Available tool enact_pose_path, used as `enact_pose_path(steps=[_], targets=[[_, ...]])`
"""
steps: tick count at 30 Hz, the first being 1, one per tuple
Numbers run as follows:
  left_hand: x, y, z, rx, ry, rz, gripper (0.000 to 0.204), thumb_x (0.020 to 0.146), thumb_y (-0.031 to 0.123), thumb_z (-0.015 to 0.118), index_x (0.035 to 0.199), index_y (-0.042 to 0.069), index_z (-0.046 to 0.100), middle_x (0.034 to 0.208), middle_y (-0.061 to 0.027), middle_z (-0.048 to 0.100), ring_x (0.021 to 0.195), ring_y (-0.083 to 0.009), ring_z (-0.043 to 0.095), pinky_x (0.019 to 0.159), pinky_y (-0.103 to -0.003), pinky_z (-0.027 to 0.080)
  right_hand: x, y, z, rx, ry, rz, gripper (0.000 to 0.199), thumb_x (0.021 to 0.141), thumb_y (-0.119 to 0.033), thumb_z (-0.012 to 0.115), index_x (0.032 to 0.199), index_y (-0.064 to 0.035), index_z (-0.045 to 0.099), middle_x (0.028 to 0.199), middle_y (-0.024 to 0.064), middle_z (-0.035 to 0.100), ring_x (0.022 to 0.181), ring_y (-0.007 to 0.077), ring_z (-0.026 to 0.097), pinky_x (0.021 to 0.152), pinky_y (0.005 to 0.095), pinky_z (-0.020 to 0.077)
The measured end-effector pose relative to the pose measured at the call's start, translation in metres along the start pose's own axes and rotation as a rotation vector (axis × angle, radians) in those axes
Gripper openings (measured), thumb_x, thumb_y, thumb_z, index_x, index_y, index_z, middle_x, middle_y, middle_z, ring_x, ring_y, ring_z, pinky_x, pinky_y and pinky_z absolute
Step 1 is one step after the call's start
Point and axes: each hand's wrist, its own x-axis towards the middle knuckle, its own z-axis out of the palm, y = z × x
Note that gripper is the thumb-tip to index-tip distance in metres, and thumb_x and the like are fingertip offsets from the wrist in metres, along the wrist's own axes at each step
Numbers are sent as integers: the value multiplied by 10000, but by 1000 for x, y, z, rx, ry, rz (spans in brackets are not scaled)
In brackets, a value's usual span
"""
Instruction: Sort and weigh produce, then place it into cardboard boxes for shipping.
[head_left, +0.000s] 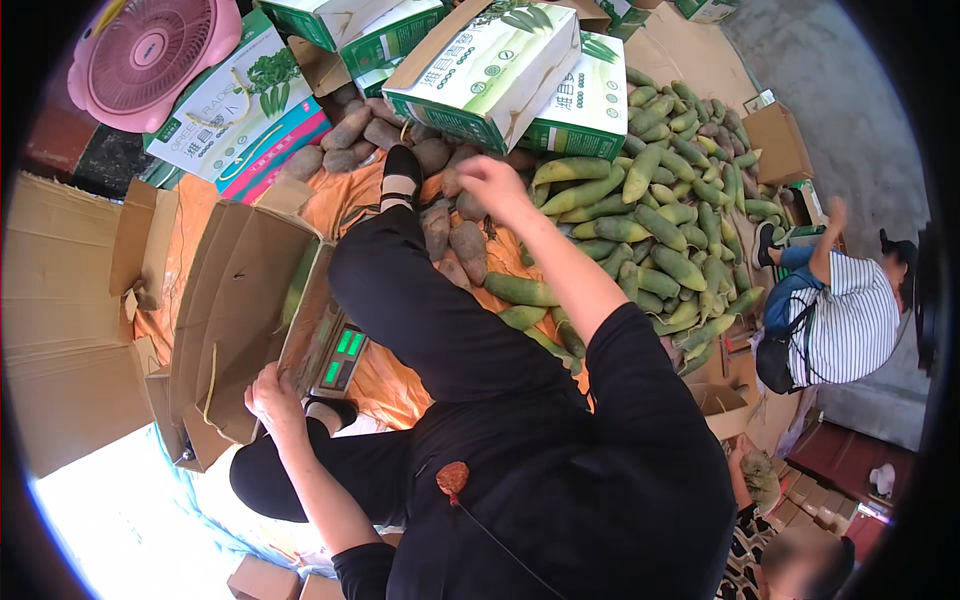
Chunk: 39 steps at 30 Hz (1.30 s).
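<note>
Reaching out, right hand (487, 178) curls over brown tubers (455, 245), grip unclear; left hand (272, 396) clasps box flap (235, 330).

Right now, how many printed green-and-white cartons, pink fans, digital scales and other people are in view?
Printed green-and-white cartons: 5
Pink fan: 1
Digital scale: 1
Other people, one in a striped shirt, one at the lower edge: 2
Total: 9

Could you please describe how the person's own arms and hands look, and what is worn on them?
Both forearms are bare, and the left hand and right hand wear no gloves. Short black sleeves end near the elbows, part of a black top. No watch, ring or bracelet can be made out.
</note>
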Motion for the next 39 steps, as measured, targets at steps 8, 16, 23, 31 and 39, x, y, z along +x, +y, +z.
enact_pose_path(steps=[8,16,23,31,39], targets=[[0,3,2,26,60,52,167,792,55,535,930,36,627,851,-137,640,840,-328,597,849,-442,411,-47,181,-24,211,172,864,226,822,-127,619,1044,-83,635,853,47,624,660,152,583,554,291,428],[2,9,-5,-14,-60,-27,154,820,58,523,931,36,627,886,-119,640,876,-309,590,933,-443,376,-6,192,-19,612,244,985,646,851,-100,573,1427,-163,287,1051,43,612,828,187,605,678,386,470],[1,11,-7,-43,23,25,156,801,50,534,931,24,618,853,-144,625,820,-333,574,867,-440,387,25,221,-6,822,290,1014,709,888,-144,583,1458,-174,162,1129,70,594,897,222,612,714,410,484],[7,12,-7,-62,64,57,161,744,30,540,890,1,602,804,-162,608,761,-356,558,773,-433,416,29,238,0,719,364,1139,298,924,-298,562,1110,-73,503,989,101,616,852,219,607,696,388,489],[3,20,-15,-72,19,-49,155,788,52,591,931,64,648,889,-110,651,916,-293,595,977,-454,356,-46,191,-25,450,466,738,270,913,-300,586,790,-60,568,563,17,485,459,135,490,398,268,367]])
